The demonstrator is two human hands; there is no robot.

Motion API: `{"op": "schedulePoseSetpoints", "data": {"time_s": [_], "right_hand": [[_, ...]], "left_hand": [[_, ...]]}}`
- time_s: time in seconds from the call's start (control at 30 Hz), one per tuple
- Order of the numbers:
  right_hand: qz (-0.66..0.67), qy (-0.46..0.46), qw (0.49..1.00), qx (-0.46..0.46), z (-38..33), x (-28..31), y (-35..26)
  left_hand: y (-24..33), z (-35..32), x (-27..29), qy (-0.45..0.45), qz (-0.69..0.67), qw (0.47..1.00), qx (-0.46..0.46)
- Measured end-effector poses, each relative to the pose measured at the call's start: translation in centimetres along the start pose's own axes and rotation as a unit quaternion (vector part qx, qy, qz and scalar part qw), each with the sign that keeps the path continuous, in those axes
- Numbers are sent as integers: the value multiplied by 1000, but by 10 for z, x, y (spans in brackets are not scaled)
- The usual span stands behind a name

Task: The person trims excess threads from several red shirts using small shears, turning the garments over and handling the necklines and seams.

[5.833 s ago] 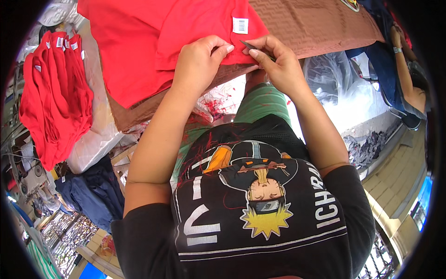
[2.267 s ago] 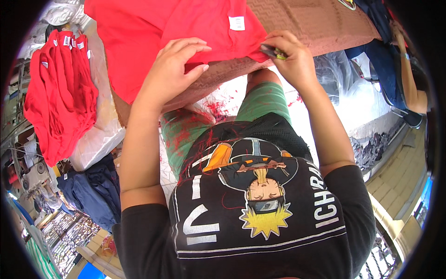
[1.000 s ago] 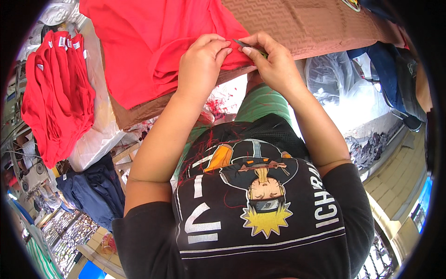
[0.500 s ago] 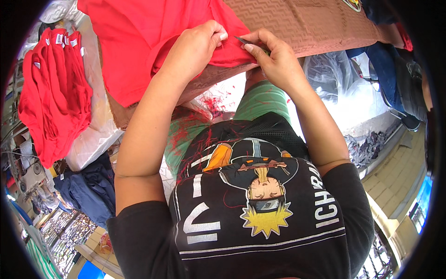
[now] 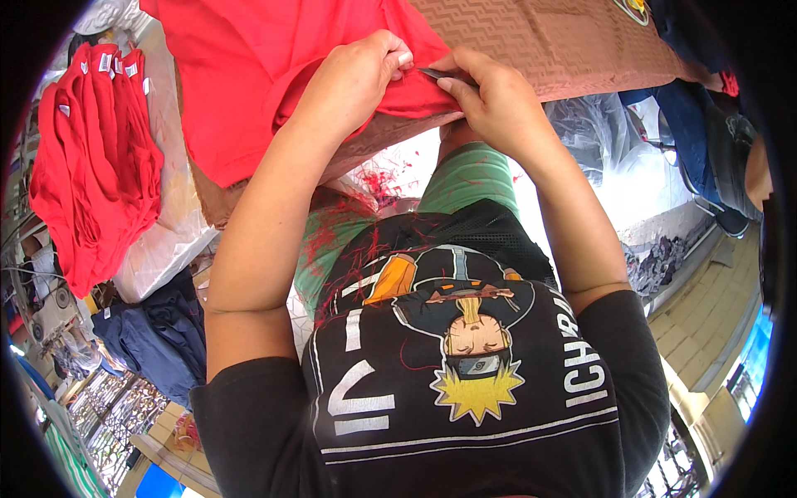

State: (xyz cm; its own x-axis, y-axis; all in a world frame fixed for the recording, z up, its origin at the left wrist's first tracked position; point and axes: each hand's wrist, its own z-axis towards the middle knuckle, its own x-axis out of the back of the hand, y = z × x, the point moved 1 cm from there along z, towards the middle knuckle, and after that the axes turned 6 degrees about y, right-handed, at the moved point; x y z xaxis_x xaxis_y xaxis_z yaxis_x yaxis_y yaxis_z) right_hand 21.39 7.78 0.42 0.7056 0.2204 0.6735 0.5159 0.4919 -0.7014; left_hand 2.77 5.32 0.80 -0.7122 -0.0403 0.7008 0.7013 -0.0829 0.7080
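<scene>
A red garment (image 5: 249,58) lies spread over a brown cloth-covered table (image 5: 540,41). My left hand (image 5: 353,79) pinches the garment's near edge between thumb and fingers. My right hand (image 5: 494,100) is right beside it, holding a small dark metal tool (image 5: 436,75) whose tip meets the same edge of red fabric. Both hands touch the hem at the table's front edge.
A stack of folded red garments (image 5: 95,158) lies on clear plastic at the left. Dark blue garments (image 5: 158,332) hang below it. Red thread scraps (image 5: 382,178) litter my green shorts and a white surface. Clear plastic bags (image 5: 610,145) and more dark clothing sit at the right.
Both hands have lifted toward the garment's hem and closed together on it. Earlier the left hand lay flat on the red fabric, then came back beside the right.
</scene>
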Motion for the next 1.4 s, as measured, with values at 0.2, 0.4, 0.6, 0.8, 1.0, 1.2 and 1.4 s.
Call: {"op": "schedulePoseSetpoints", "data": {"time_s": [0.2,0.4,0.6,0.8,1.0,1.2,1.4], "right_hand": [[-71,-7,997,22,6,-1,-7],[-73,-11,997,32,8,0,-9],[-124,-21,990,65,13,3,-11],[51,3,995,-85,3,28,-11],[186,6,976,-110,-15,-5,16],[255,-14,958,-130,-17,-6,26],[187,-25,979,-73,-18,1,15]], "left_hand": [[-1,0,-1,24,1,1000,-14],[-3,-1,-4,43,-41,998,14],[-5,0,12,84,-41,956,-280],[37,-37,40,-94,-87,990,52],[16,-43,-28,169,131,972,-94],[2,-37,-9,52,-109,989,88],[-6,-33,-5,27,-253,954,158]]}}
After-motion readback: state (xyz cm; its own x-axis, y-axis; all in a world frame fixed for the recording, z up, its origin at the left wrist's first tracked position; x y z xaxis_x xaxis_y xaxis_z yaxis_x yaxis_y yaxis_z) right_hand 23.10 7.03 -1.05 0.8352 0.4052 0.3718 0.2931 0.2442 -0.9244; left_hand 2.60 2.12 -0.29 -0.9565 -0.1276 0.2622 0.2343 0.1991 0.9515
